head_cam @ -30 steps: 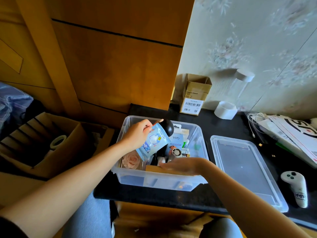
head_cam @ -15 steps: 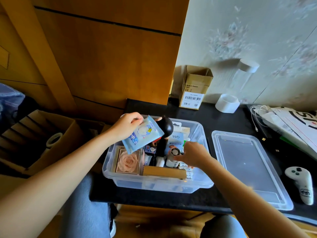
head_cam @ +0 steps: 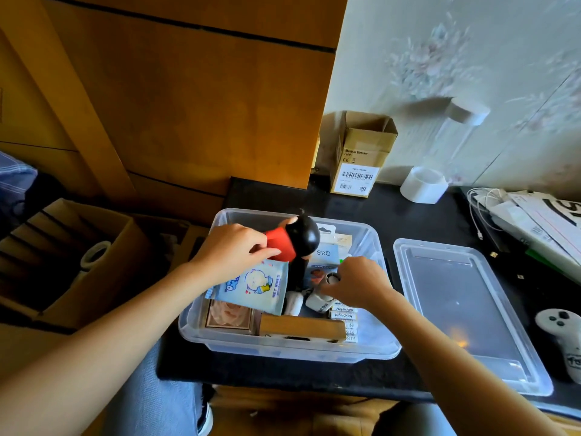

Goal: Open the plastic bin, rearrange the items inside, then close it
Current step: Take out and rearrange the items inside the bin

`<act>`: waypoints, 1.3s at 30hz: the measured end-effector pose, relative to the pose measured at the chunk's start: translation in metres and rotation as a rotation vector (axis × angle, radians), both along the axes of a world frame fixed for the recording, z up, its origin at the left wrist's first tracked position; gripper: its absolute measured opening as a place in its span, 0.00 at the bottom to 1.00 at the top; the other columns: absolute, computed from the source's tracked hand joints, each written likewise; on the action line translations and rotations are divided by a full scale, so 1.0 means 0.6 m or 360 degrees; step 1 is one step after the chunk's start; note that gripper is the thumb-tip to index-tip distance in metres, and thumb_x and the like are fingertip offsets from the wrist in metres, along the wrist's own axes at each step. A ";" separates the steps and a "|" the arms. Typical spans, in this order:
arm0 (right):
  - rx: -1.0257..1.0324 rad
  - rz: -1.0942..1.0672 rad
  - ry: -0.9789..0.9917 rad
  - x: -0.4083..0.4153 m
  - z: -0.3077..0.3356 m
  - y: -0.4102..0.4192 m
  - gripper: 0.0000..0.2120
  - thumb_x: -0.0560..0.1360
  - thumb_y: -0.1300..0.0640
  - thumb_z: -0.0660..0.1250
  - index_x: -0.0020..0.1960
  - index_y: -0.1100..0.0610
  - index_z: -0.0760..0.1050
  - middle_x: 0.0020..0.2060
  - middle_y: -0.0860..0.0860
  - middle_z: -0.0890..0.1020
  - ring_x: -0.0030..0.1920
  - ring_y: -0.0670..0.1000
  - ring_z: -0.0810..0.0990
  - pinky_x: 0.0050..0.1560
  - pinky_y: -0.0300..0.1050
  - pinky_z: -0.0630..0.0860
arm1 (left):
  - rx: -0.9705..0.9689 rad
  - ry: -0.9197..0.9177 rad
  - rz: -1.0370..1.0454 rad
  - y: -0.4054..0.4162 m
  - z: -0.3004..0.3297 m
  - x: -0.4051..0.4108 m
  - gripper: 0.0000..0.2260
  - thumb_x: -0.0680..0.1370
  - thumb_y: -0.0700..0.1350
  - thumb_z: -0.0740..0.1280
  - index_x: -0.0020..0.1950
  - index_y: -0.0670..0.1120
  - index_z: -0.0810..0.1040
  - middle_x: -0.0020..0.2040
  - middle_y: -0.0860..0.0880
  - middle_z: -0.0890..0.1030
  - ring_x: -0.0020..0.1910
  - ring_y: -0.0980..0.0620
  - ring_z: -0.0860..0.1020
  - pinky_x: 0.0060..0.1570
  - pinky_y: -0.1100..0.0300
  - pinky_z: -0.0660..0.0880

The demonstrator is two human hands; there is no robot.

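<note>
The clear plastic bin (head_cam: 283, 350) stands open on the black table, its lid (head_cam: 465, 309) lying flat to the right. My left hand (head_cam: 229, 256) grips a red and black doll-like figure (head_cam: 295, 240) at the bin's back left. A blue wet wipes packet (head_cam: 254, 287) lies in the bin just below that hand. My right hand (head_cam: 358, 281) is inside the bin's middle, fingers curled round a small white object (head_cam: 320, 302). A framed pink rose (head_cam: 229, 314), a wooden block (head_cam: 301, 328) and small white boxes (head_cam: 344, 313) fill the front.
A small cardboard box (head_cam: 358, 155) and a white tape roll (head_cam: 424, 184) stand at the back of the table. Papers and cables (head_cam: 534, 215) lie at the right, a white controller (head_cam: 562, 335) beside the lid. An open cardboard carton (head_cam: 78, 256) sits at the left.
My left hand has let the wet wipes packet down into the bin and taken hold of the red and black figure. My right hand moved from the front rim into the bin's middle.
</note>
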State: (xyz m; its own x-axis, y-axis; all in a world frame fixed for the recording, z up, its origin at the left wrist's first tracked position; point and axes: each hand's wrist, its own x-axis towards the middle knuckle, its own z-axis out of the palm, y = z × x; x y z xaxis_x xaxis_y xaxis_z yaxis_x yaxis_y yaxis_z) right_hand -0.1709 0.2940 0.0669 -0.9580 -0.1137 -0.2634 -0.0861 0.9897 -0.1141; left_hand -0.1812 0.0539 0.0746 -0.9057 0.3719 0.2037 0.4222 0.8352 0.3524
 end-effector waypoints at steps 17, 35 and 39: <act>0.0212 0.0291 -0.0615 -0.002 0.022 0.007 0.08 0.73 0.61 0.68 0.49 0.65 0.79 0.44 0.55 0.84 0.44 0.51 0.82 0.49 0.43 0.77 | -0.0616 -0.0514 -0.0567 0.134 0.020 0.006 0.14 0.76 0.51 0.69 0.59 0.48 0.76 0.48 0.47 0.81 0.45 0.46 0.79 0.39 0.56 0.74; 0.0337 0.0514 -0.1153 -0.009 -0.008 -0.006 0.29 0.76 0.72 0.57 0.73 0.53 0.63 0.64 0.59 0.74 0.55 0.56 0.81 0.53 0.44 0.78 | -0.0266 -0.0317 -0.0431 0.147 -0.022 -0.006 0.12 0.72 0.50 0.71 0.45 0.52 0.67 0.39 0.51 0.79 0.34 0.50 0.77 0.29 0.58 0.69; 0.0388 0.0473 -0.1022 -0.007 -0.013 -0.004 0.28 0.74 0.72 0.60 0.72 0.56 0.65 0.61 0.59 0.77 0.52 0.55 0.82 0.52 0.44 0.79 | -0.0230 -0.0279 -0.0403 0.143 -0.025 -0.003 0.13 0.72 0.50 0.70 0.44 0.54 0.64 0.36 0.52 0.78 0.33 0.50 0.77 0.28 0.57 0.72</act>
State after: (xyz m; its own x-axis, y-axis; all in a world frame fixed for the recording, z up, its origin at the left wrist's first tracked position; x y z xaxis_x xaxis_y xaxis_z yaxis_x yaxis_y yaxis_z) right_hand -0.1751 0.2915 0.0589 -0.5454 -0.2105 -0.8113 -0.3439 0.9389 -0.0124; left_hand -0.1829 0.1397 0.0599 -0.7976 0.6029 -0.0182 0.5658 0.7583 0.3237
